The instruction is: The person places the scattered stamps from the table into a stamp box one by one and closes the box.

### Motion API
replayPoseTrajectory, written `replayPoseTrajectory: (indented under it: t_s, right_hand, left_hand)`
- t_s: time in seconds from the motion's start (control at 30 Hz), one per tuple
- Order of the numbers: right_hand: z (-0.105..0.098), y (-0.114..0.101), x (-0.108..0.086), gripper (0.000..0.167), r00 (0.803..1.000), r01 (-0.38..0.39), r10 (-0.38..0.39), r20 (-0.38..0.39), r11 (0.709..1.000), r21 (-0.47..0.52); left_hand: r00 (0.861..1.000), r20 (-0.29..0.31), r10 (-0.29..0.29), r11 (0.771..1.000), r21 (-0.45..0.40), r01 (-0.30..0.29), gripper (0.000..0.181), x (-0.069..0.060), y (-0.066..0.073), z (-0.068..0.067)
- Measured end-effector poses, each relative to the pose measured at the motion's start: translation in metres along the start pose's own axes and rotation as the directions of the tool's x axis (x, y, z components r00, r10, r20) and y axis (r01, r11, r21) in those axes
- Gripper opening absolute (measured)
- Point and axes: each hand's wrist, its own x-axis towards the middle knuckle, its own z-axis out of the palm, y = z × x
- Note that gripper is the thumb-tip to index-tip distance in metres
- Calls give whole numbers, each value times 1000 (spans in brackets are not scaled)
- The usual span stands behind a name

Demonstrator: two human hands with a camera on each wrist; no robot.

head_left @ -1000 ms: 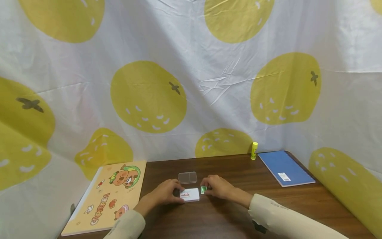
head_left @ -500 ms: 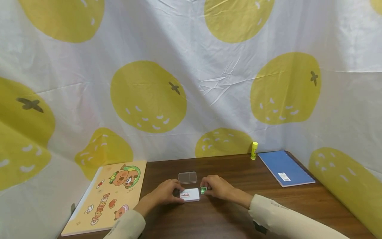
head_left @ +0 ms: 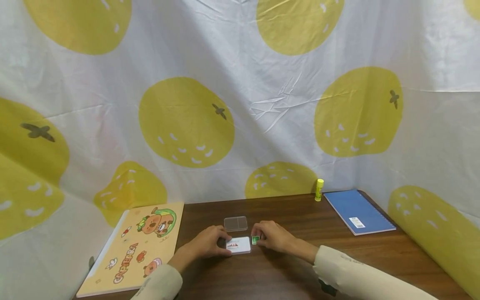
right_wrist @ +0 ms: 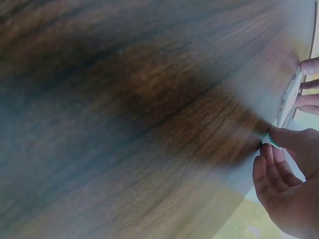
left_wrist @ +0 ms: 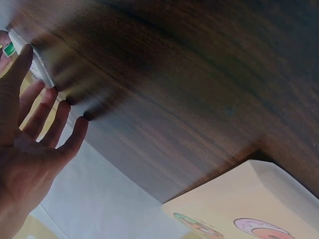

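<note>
In the head view a flat case of white cards [head_left: 240,244] with a red print on top lies at the middle of the table. My left hand [head_left: 211,241] holds it at its left end, thumb on the near edge and fingers at the far corner. The other fingers of that hand [left_wrist: 37,134] are spread in the left wrist view. Just right of the case, my right hand [head_left: 273,235] pinches a small green stamp-like piece [head_left: 255,240] with a white border, close to the tabletop. Part of that piece is hidden by the thumb and fingers.
Behind the case lies a clear plastic lid [head_left: 236,223]. A capybara-print folder [head_left: 131,250] is on the left. At the back right are a yellow glue stick [head_left: 319,190] standing upright and a blue notebook [head_left: 360,211]. A fruit-print curtain [head_left: 240,125] encloses the table.
</note>
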Motion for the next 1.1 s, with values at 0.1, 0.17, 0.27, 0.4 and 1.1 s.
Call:
replayPoseTrajectory:
  t_s: [0.1, 0.17, 0.27, 0.4, 1.1]
  right_hand:
    - [1, 1, -1, 23, 1000, 16, -16, -5, 1000, 16]
    - [1, 2, -1, 23, 999, 31, -31, -10, 999, 22]
    - [2, 2, 0, 23, 999, 44, -43, -14, 999, 21]
    - [2, 1, 1, 20, 1000, 29, -29, -9, 999, 14]
    - [-13, 1, 8, 17, 1000, -10, 10, 14, 1000, 4]
  left_hand:
    - [1000, -2, 2, 1000, -2, -2, 45, -1, 1, -1]
    - [1000, -5, 7, 1000, -5, -7, 45, -2, 1, -2]
    - [1000, -6, 10, 1000, -8, -10, 44, -2, 1, -2]
    - [1000, -2, 2, 1000, -4, -2, 44, -2, -1, -1]
    - [1000, -11, 16, 1000, -9, -16, 43, 1, -4, 1]
